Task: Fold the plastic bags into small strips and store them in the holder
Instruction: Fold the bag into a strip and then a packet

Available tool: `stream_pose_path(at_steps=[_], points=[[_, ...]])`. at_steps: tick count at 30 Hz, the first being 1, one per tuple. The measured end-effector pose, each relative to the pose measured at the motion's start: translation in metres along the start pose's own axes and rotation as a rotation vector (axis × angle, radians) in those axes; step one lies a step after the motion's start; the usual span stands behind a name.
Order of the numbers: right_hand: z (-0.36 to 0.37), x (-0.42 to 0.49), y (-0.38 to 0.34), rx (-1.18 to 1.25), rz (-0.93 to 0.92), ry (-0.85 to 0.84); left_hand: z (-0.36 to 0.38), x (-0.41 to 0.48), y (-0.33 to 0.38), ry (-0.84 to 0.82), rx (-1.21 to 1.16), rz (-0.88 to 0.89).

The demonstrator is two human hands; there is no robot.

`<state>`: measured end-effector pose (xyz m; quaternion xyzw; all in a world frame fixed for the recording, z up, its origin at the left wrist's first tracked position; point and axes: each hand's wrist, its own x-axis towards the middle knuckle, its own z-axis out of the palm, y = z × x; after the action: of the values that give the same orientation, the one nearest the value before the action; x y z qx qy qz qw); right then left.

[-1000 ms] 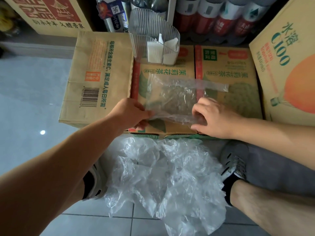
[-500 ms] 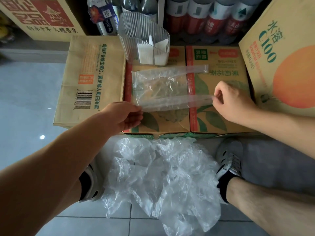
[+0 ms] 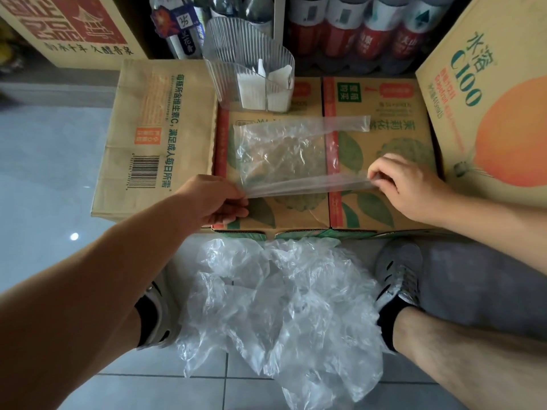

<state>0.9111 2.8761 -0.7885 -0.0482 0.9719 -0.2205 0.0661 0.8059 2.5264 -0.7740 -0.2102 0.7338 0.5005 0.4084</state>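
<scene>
- The left hand (image 3: pixel 211 199) is pinching the near-left end of a clear plastic bag (image 3: pixel 281 152), thumb and fingers curling round the folded edge.
- The right hand (image 3: pixel 405 184) is pinching the near-right end of the same fold, fingertips closing on the thin plastic.
- Between the two hands the bag's near edge is stretching as a narrow, taut band, while the rest of the bag is lying flat beyond the fingers, its far handle reaching out to the right.
- The bag is resting on the top of a green-printed cardboard box (image 3: pixel 381 137).
- A clear ribbed holder (image 3: pixel 242 63) is standing at the far edge of the box, well apart from both hands, with white folded pieces inside it.
- A pile of crumpled clear bags (image 3: pixel 275 306) is lying on the tiled floor between the person's feet.
</scene>
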Motion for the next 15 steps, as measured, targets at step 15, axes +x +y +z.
stream_pose_path(at_steps=[15], points=[[0.026, 0.026, -0.067, -0.073, -0.309, -0.024, -0.004, -0.014, -0.006, 0.363, 1.001, 0.798]])
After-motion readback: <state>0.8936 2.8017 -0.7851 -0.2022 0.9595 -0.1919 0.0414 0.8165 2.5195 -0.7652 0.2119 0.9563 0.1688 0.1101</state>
